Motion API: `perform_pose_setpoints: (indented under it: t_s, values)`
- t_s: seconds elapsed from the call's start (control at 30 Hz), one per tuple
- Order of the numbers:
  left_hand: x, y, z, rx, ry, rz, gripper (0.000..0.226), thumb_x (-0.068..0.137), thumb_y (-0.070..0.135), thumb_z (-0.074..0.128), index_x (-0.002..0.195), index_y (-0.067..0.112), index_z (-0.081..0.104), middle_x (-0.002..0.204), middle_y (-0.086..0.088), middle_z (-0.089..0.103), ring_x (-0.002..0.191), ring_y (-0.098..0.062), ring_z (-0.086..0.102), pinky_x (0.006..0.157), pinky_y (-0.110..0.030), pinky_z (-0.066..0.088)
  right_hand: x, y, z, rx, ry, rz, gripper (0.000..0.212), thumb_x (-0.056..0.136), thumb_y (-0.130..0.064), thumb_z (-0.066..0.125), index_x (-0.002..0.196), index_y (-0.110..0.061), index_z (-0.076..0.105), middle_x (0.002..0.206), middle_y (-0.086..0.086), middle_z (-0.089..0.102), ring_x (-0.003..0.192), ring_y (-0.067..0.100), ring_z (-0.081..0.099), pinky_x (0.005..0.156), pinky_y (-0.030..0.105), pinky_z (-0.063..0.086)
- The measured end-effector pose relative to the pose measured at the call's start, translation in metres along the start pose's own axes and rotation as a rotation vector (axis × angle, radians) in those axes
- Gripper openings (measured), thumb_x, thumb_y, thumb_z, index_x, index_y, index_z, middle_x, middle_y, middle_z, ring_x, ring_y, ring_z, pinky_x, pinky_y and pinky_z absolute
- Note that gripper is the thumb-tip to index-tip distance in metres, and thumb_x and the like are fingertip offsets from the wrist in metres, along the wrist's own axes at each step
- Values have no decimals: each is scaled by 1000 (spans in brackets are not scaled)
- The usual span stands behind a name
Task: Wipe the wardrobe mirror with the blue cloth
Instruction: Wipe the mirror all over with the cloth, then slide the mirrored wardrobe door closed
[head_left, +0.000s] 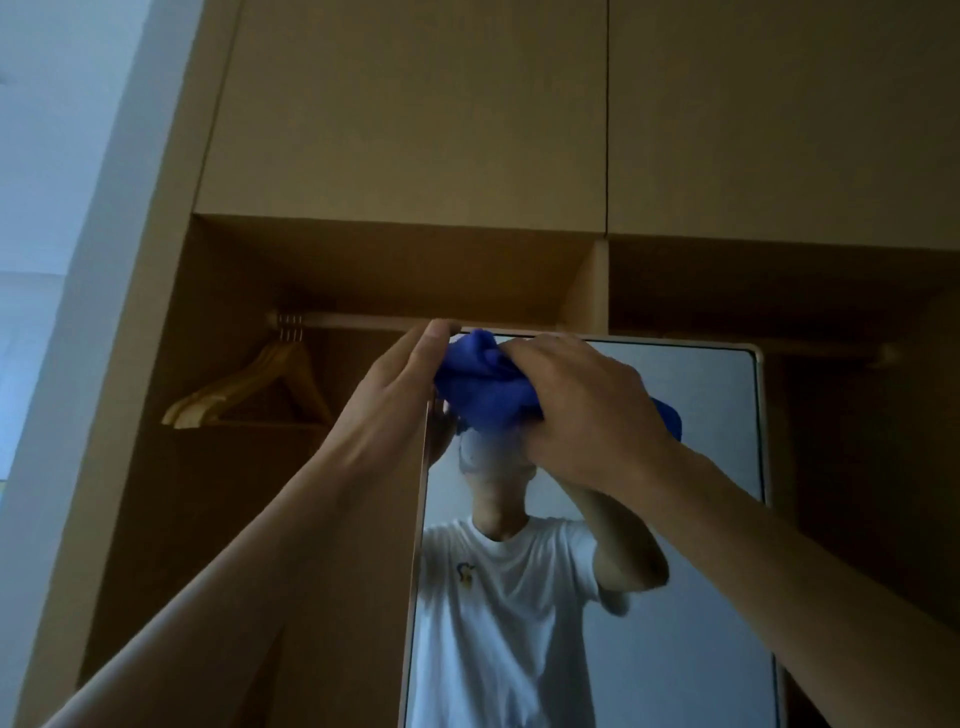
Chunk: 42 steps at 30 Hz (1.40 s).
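Observation:
The wardrobe mirror (691, 545) stands upright in a pale frame and reflects a person in a white T-shirt. A bunched blue cloth (480, 382) is pressed against its top left corner. My right hand (587, 410) covers the cloth, with fingers curled over it. My left hand (405, 384) holds the mirror's upper left edge; its fingers go behind the frame and are partly hidden.
Wooden hangers (249, 389) hang from the rail (363, 322) in the open wardrobe bay to the left. Closed upper cabinet doors (415, 104) sit above. A second dark bay (857, 441) lies behind the mirror on the right. A white wall (47, 208) is at far left.

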<state>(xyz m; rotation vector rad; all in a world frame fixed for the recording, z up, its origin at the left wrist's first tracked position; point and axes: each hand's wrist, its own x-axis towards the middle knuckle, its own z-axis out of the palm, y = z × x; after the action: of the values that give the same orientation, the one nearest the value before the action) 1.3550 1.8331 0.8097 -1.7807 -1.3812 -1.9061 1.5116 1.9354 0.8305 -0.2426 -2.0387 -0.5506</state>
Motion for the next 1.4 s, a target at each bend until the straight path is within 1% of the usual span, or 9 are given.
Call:
perform_pose_setpoints:
  t_s: [0.07,0.17,0.33,0.5,0.63,0.77,0.97,1.1,1.4]
  values:
    - [-17,2,6,-178,-38,-28,43,103,50,43,141,33,52,125,5,66,106,-5,70,82,-17,58,-19,1,-8,196,32,135,37,87,-20,65,123,-27,55,103,-6,65,94,14,61,81,32,51]
    - [-38,-2,20,-176,-79,-12,68,90,53,57,153,38,38,129,14,64,114,-2,67,86,-20,57,-48,0,-16,602,-25,313,32,88,-8,60,114,-25,60,91,-2,70,84,14,68,80,34,56]
    - [-79,-22,54,-318,-162,-110,76,84,49,65,152,45,33,132,5,65,117,-6,67,83,-19,58,-104,-8,-5,989,-139,532,34,86,7,57,103,-20,68,93,7,73,90,20,72,81,37,58]
    - [-125,-54,82,-345,-182,-246,85,81,54,79,151,50,32,135,5,65,121,-13,66,95,-35,59,-158,-18,22,1073,-205,767,31,88,-2,61,112,-21,68,104,6,75,102,22,71,96,52,54]
    - [-163,-70,96,-358,-154,-317,86,74,59,82,148,52,38,149,10,55,134,-16,57,106,-44,53,-192,-28,30,1155,-187,902,21,92,-11,65,110,-20,68,101,5,76,97,22,73,90,45,58]
    - [-210,-73,113,-392,-126,-446,89,67,60,84,146,46,45,139,12,63,128,-14,63,104,-45,54,-233,-42,29,1272,-152,979,18,91,-16,66,108,-20,68,97,3,77,93,19,74,76,28,60]
    - [-280,-74,150,-429,-146,-774,57,73,45,90,121,29,63,109,4,78,103,-16,75,94,-43,60,-305,-53,41,1343,-150,1210,21,88,-23,67,107,-13,69,98,11,76,93,27,74,83,40,59]
    - [-302,-79,174,-374,-140,-846,56,69,47,83,117,27,63,106,5,77,100,-14,75,89,-39,61,-341,-43,43,1236,-201,1238,16,93,-24,66,105,-15,69,93,4,77,88,19,75,73,28,57]
    - [-353,-84,235,-297,-61,-981,43,75,31,84,110,16,65,96,0,77,89,-17,76,71,-27,60,-423,-4,49,1230,-314,1244,22,90,-28,70,112,-26,69,107,-2,75,102,16,71,91,42,56]
